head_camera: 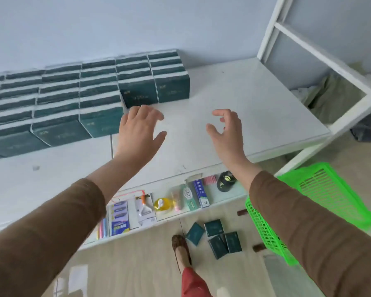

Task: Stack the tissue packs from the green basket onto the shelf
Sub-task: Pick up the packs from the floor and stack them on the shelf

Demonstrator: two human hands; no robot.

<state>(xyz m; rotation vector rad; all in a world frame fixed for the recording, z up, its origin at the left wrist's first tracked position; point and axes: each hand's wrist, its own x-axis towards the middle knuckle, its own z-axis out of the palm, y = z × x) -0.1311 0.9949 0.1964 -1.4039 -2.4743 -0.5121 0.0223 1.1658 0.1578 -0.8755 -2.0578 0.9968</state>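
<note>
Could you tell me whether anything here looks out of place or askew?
Yes: several loose tissue packs lie scattered on the floor beside the green basket, at mixed angles, unlike the neat stacked tissue packs on the shelf. The basket itself sits tilted and appears empty. Both hands, left hand and right hand, hold nothing.

Bright, even daylight with only faint shadows. Pale glare patches sit on the floor. Wide-angle bending curves the edges, and detail is slightly soft.
</note>
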